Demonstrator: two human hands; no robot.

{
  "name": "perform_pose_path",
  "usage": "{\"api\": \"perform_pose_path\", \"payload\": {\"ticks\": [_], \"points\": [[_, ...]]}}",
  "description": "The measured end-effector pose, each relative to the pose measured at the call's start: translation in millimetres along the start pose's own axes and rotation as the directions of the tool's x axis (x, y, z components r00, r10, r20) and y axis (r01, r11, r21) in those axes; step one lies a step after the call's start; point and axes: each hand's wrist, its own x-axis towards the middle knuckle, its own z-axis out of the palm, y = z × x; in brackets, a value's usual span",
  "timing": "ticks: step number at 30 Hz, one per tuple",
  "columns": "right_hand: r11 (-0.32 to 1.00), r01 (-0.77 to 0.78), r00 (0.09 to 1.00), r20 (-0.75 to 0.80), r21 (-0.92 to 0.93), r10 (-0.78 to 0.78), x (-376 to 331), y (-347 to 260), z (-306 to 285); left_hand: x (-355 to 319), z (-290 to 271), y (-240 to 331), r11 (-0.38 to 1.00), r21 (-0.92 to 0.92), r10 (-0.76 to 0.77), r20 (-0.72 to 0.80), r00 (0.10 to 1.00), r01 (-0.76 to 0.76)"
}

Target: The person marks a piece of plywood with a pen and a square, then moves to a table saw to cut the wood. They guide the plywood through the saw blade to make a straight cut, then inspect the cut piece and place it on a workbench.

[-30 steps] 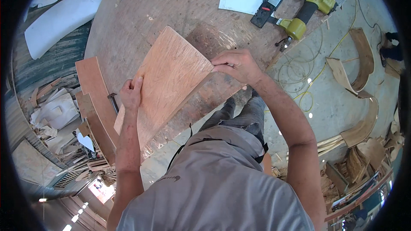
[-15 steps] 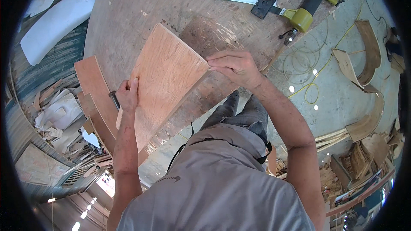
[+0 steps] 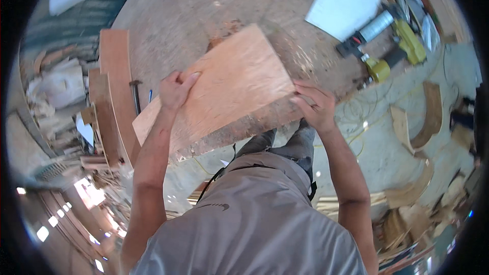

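A flat, light-brown plywood panel [image 3: 234, 79] is held over the worktable [image 3: 168, 15] in front of me. My left hand [image 3: 175, 90] grips its far-left edge, the thumb lying on the upper face and the other fingers mostly hidden. At the panel's right corner, my right hand [image 3: 317, 104] pinches the edge between thumb and fingers. A hammer [image 3: 135, 95] lies left of the panel, close to a small blue pen-like stick [image 3: 150, 95].
A yellow-green nail gun [image 3: 392, 58] lies at the table's right edge beside a white sheet [image 3: 346, 1]. Longer brown boards [image 3: 116, 66] rest at the left. Curved wooden pieces [image 3: 428, 117] and a loose hose stand or lie on the floor to the right.
The panel has turned clockwise and shifted right, with both hands still on it. My view has turned too, so the nail gun and white sheet appear farther right and lower.
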Motion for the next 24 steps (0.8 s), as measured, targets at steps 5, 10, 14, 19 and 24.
{"api": "perform_pose_path", "payload": {"ticks": [5,10,14,19,24], "points": [[0.962,-0.255,0.955,-0.134,0.098,0.266,-5,-19,25,-5,-13,3,0.999,0.032,-0.022,0.077,0.997,0.02],[0.746,-0.633,0.72,-0.195,0.207,0.666,-2,-39,27,5,-21,3,0.989,0.146,-0.015,0.277,0.961,-0.027],[0.777,-0.612,0.769,-0.12,0.147,0.628,8,-51,29,-18,-36,-12,0.998,-0.046,0.042,0.16,0.986,-0.035],[0.722,-0.662,0.718,-0.105,0.204,0.688,17,-66,31,-7,-26,-11,0.976,-0.21,0.005,0.252,0.968,0.05],[0.719,-0.671,0.714,-0.101,0.18,0.692,19,-62,30,-10,-30,-21,0.972,-0.233,0.036,0.277,0.96,0.031]]}}
